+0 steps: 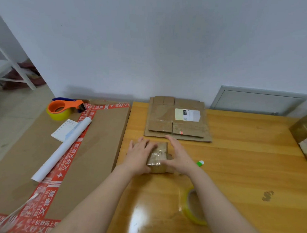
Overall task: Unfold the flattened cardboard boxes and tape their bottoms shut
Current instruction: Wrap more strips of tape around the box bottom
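Glossy honey-brown wooden table (243, 173). Bears a small tape-wrapped brown cardboard box (157, 158) at mid-table, a stack of flattened brown cardboard boxes (177, 121) behind it near the wall, a small green-and-white object (200, 163) just right of the small box, a yellowish clear tape roll (190, 215) toward the near edge, and another taped brown cardboard box (305, 133) at the far right.

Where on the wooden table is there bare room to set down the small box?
The widest bare patch of the table lies between the flattened boxes, the box at the right edge and the tape roll. It is crowded near the right hand, where a green-capped item lies.
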